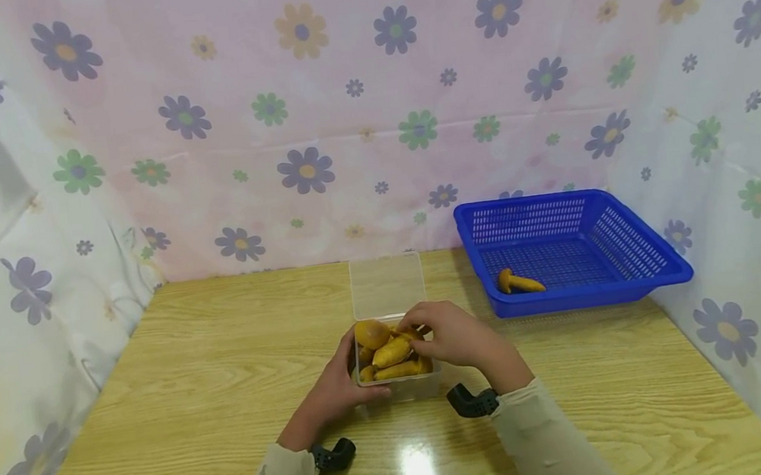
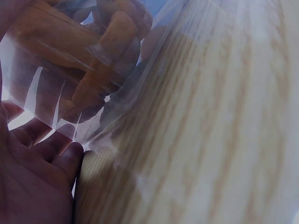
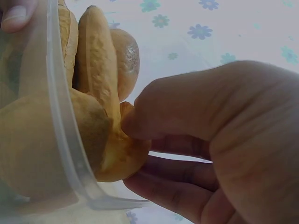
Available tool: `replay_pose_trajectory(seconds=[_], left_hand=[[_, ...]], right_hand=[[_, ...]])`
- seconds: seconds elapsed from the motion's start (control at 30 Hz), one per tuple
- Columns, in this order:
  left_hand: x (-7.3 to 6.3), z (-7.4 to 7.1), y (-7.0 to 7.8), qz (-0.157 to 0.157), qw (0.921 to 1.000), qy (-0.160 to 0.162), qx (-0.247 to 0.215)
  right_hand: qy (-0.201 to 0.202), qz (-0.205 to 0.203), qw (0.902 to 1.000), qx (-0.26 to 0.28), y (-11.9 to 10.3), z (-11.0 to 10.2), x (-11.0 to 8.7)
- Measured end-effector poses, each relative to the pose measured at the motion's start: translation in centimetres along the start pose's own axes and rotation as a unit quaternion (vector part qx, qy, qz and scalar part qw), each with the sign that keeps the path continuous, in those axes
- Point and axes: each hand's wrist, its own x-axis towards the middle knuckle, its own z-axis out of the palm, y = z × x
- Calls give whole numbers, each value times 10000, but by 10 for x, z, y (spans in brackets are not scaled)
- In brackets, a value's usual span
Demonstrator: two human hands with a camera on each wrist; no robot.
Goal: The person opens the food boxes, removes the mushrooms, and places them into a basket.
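A clear plastic box (image 1: 405,392) full of yellow-brown mushrooms stands on the table. My left hand (image 1: 333,387) grips it from the left side, the thumb along the front wall. In the left wrist view, fingers (image 2: 65,161) curl against the see-through wall. My right hand (image 1: 459,335) reaches over the box's right side. It pinches a mushroom by the cap (image 3: 128,161) between thumb and fingers, close to the rim. That mushroom's stem (image 3: 99,56) points across the other mushrooms, among them a round cap (image 1: 371,334).
The box's translucent lid (image 1: 387,286) stands open behind it. To the back right, a blue plastic basket (image 1: 586,299) with slotted walls holds one mushroom (image 1: 522,283). A flowered curtain (image 1: 344,218) closes off the back and sides of the wood-grain table (image 1: 227,359).
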Motion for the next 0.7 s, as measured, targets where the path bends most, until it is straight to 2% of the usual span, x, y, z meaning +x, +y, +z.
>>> replay_pose_trajectory(seconds=[0.3,0.7], left_hand=[[0,-1,0,40,10000,-4,48],[-2,0,0,-33,10000,27,-24]], right_hand=[[162,176,9997,-42,0,-2,1],[443,158,9988,-100,0,-5,-1]])
